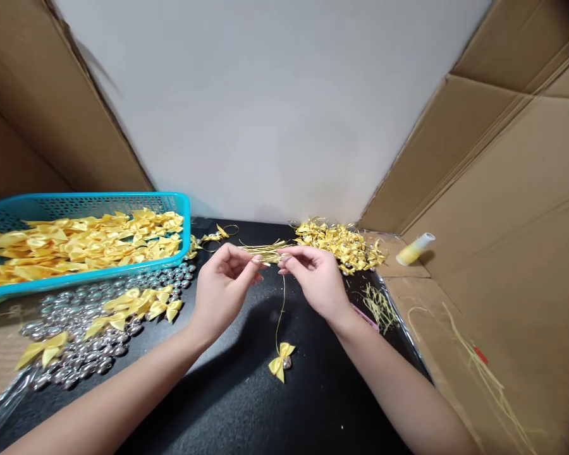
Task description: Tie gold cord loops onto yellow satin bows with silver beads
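My left hand point(225, 287) and my right hand point(315, 278) are close together over the black work surface, thumbs and forefingers pinched. Between them is a thin gold cord point(283, 303), whose pinched part is mostly hidden by the fingertips. From my right fingertips the cord runs down toward me to a yellow ribbon bow point(281, 362). A small shiny silver bead point(287, 363) sits at the bow's right side. Just behind my fingertips lies a bundle of cut gold cords point(270, 248), partly covered by the hands.
At left, a blue basket point(188, 234) holds many yellow bows. Silver beads point(83, 344) and loose bows point(140, 303) spread before it. A heap of beaded bows point(341, 243) lies back right, near cord scraps point(380, 308) and a spool point(415, 249). Cardboard walls point(512, 189) flank the surface.
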`<state>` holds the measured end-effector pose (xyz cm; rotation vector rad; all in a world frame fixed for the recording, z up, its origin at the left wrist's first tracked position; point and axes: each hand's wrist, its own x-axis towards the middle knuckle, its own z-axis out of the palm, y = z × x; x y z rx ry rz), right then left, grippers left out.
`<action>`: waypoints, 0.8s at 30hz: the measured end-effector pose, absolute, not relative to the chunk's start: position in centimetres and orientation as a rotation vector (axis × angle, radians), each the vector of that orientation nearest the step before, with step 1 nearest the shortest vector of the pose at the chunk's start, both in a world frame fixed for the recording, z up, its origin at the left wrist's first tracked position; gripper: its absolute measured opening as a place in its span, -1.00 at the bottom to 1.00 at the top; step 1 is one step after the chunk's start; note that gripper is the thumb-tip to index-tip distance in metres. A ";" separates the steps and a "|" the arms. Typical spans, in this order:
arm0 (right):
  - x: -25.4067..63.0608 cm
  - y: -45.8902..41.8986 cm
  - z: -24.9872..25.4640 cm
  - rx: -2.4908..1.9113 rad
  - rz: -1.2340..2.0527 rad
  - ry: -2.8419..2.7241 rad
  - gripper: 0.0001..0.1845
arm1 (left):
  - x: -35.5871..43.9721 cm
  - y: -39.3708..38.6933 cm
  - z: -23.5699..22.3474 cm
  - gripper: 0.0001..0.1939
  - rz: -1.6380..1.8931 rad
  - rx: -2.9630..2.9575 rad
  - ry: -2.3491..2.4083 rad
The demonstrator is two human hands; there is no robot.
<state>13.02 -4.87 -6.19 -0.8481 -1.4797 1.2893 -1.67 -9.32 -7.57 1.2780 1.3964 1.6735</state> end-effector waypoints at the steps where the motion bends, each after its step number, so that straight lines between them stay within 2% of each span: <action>1: 12.9 -5.0 -6.2 -0.831 1.337 -1.438 -0.86 | -1.7 -9.4 -7.5 -0.79 1.695 1.244 1.396; 5: 12.3 -5.8 -6.3 -0.768 1.429 -1.312 -0.83 | -1.5 -9.7 -6.9 -0.75 1.747 1.161 1.373; 12: 11.9 -7.0 -6.1 -0.727 1.383 -1.259 -0.84 | -1.0 -10.7 -6.4 -0.70 1.825 1.243 1.277; 24: 12.5 -7.4 -5.4 -0.717 1.287 -1.364 -0.90 | -1.4 -10.8 -6.9 -0.75 1.821 1.353 1.308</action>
